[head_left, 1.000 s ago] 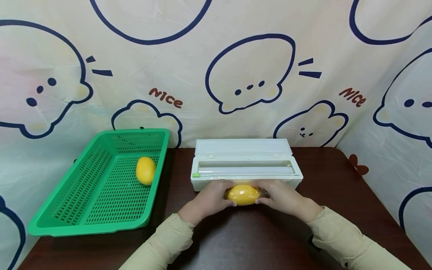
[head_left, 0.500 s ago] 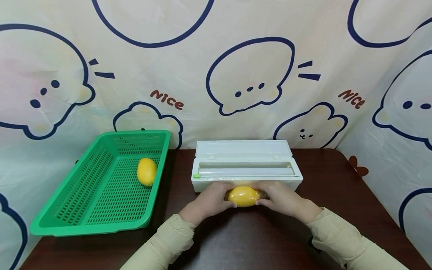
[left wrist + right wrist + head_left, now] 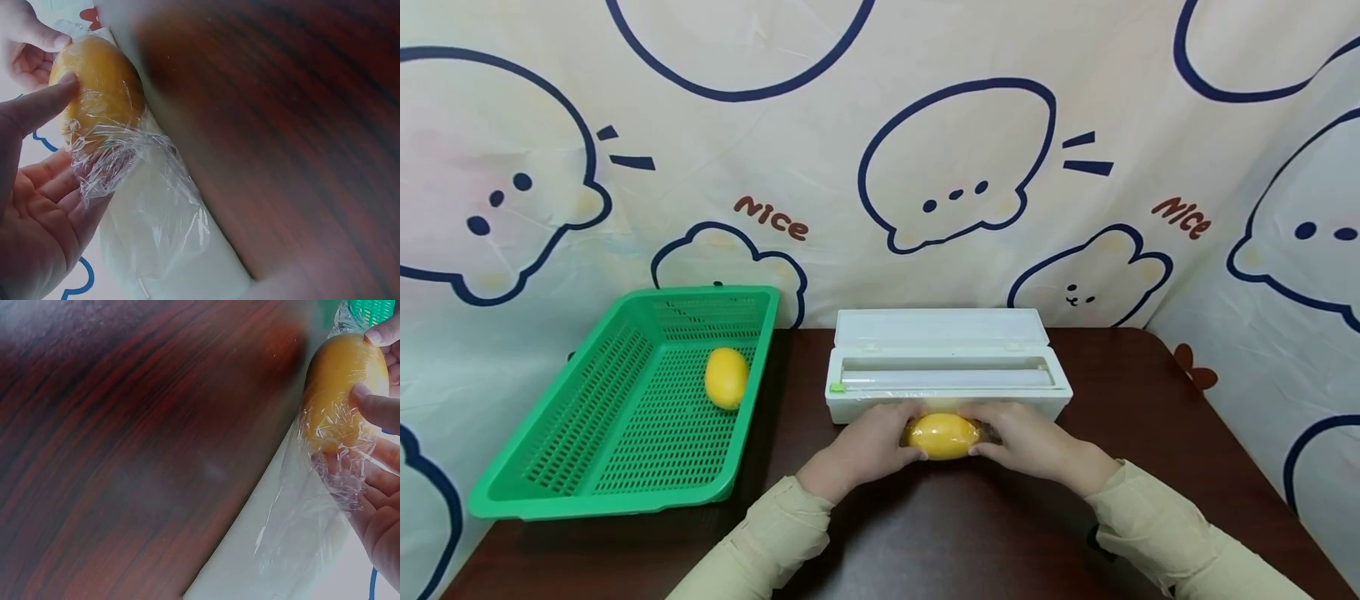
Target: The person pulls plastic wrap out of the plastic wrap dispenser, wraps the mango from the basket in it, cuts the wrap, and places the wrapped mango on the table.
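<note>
Between both hands is a smooth yellow oval fruit [image 3: 943, 436], with clear cling film [image 3: 119, 156] drawn around it and crumpled at its ends. My left hand [image 3: 872, 443] grips the left end, its thumb pressed on the fruit in the left wrist view. At the right end my right hand [image 3: 1026, 442] holds it the same way, thumb in front and fingers behind. A film sheet stretches from the fruit toward the white cling film dispenser [image 3: 951, 407] just behind. Its lid [image 3: 942, 327] stands raised, and the film roll [image 3: 946, 378] shows inside.
To the left a green plastic basket [image 3: 591, 506] holds another yellow oval fruit [image 3: 726, 378]. A small light-green slider [image 3: 837, 387] sits at the left of the dispenser's front edge. Everything stands on a dark brown table [image 3: 955, 533], with a printed cloth [image 3: 820, 275] behind.
The hands, fruit and dispenser stay nearly where they were; the whole view shifts slightly.
</note>
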A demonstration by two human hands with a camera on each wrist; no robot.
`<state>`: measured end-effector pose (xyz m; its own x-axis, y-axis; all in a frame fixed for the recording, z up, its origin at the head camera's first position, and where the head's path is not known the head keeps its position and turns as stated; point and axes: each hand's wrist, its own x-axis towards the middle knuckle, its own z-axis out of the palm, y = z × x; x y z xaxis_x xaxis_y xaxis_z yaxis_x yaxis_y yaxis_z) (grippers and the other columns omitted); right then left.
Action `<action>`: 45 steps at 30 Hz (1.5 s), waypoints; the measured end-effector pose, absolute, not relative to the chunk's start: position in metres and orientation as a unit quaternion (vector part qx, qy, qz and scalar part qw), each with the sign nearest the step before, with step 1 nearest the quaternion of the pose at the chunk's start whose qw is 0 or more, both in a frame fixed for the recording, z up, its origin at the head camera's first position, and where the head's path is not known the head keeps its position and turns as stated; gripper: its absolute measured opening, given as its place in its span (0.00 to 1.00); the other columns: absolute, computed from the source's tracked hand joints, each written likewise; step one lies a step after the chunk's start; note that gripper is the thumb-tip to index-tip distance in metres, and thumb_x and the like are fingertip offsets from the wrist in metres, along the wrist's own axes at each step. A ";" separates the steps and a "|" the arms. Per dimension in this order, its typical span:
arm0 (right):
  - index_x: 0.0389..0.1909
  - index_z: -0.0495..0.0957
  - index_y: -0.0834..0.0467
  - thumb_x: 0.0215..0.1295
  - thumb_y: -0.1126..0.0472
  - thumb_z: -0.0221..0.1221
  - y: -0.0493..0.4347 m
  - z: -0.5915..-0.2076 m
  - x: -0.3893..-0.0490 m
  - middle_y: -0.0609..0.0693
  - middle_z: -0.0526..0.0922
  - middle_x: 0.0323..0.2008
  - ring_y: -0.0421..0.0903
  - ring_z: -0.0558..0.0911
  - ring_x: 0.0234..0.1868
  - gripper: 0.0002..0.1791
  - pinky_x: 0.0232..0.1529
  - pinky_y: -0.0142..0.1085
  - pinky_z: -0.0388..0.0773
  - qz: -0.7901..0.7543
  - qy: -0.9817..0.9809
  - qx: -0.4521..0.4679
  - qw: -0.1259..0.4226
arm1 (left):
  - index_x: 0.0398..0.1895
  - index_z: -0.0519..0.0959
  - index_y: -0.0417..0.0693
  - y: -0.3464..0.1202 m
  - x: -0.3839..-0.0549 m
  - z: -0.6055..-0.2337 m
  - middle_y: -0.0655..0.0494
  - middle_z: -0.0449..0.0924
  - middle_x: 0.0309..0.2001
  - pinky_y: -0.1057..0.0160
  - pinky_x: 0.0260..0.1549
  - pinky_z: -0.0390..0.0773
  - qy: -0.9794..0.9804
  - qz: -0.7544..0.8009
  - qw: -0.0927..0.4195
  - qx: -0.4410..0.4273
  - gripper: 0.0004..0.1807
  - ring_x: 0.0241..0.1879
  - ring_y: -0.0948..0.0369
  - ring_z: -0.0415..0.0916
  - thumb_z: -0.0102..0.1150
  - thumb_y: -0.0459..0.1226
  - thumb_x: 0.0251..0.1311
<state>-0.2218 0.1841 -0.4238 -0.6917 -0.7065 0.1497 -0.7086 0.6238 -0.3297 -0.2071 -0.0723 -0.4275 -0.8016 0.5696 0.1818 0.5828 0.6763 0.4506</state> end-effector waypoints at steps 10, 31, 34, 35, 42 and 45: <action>0.61 0.78 0.61 0.64 0.61 0.71 0.186 -0.424 -0.221 0.52 0.83 0.56 0.46 0.82 0.54 0.26 0.55 0.46 0.80 0.180 -0.899 0.398 0.007 | 0.58 0.80 0.43 -0.072 -0.196 -0.425 0.50 0.83 0.51 0.58 0.49 0.79 -0.924 -0.174 0.083 -0.331 0.28 0.48 0.55 0.81 0.78 0.42 0.56; 0.62 0.77 0.61 0.67 0.60 0.68 0.180 -0.423 -0.222 0.52 0.82 0.55 0.47 0.81 0.55 0.24 0.56 0.48 0.79 0.159 -0.903 0.399 -0.005 | 0.49 0.84 0.40 -0.080 -0.209 -0.430 0.51 0.85 0.45 0.59 0.45 0.79 -0.899 -0.244 0.062 -0.358 0.20 0.43 0.57 0.80 0.78 0.33 0.53; 0.62 0.77 0.62 0.67 0.61 0.68 0.180 -0.422 -0.222 0.53 0.83 0.55 0.48 0.81 0.55 0.24 0.56 0.48 0.79 0.154 -0.904 0.398 -0.002 | 0.50 0.83 0.40 -0.080 -0.210 -0.429 0.51 0.85 0.45 0.58 0.46 0.79 -0.901 -0.245 0.049 -0.354 0.19 0.44 0.57 0.80 0.76 0.33 0.55; 0.62 0.76 0.63 0.68 0.61 0.67 0.180 -0.422 -0.222 0.54 0.83 0.55 0.49 0.82 0.55 0.24 0.56 0.48 0.79 0.152 -0.905 0.397 0.000 | 0.51 0.83 0.40 -0.079 -0.211 -0.429 0.51 0.85 0.45 0.58 0.47 0.79 -0.902 -0.244 0.045 -0.352 0.19 0.44 0.56 0.80 0.76 0.33 0.56; 0.63 0.76 0.64 0.68 0.60 0.66 0.179 -0.422 -0.222 0.54 0.83 0.55 0.48 0.82 0.54 0.25 0.55 0.49 0.79 0.143 -0.908 0.394 0.005 | 0.54 0.81 0.39 -0.077 -0.210 -0.426 0.48 0.84 0.48 0.54 0.52 0.78 -0.909 -0.225 0.033 -0.350 0.20 0.49 0.53 0.80 0.73 0.33 0.59; 0.63 0.77 0.62 0.68 0.59 0.67 0.180 -0.421 -0.219 0.52 0.83 0.55 0.47 0.81 0.54 0.25 0.55 0.48 0.79 0.151 -0.909 0.389 0.000 | 0.57 0.80 0.38 -0.078 -0.208 -0.424 0.46 0.83 0.52 0.54 0.55 0.77 -0.912 -0.220 0.023 -0.346 0.22 0.53 0.51 0.80 0.72 0.34 0.60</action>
